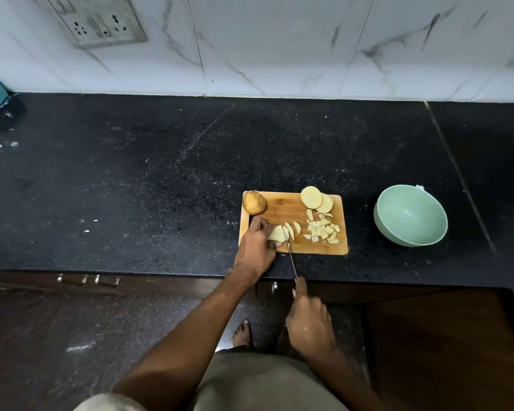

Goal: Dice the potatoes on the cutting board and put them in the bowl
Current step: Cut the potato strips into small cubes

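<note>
Your left hand (257,244) pins a potato slice (276,232) on the cutting board (285,207), fingers curled over it. Your right hand (309,324) grips the knife (291,259), blade just right of those fingertips, apparently mid-cut. The bowl (410,219) sits empty, well right.

A home kitchen: black speckled stone counter (161,179) across the frame's middle, marble-look wall tiles (279,40) above, a wall socket (97,23) upper left, cabinet handles (88,280) lower left.
</note>
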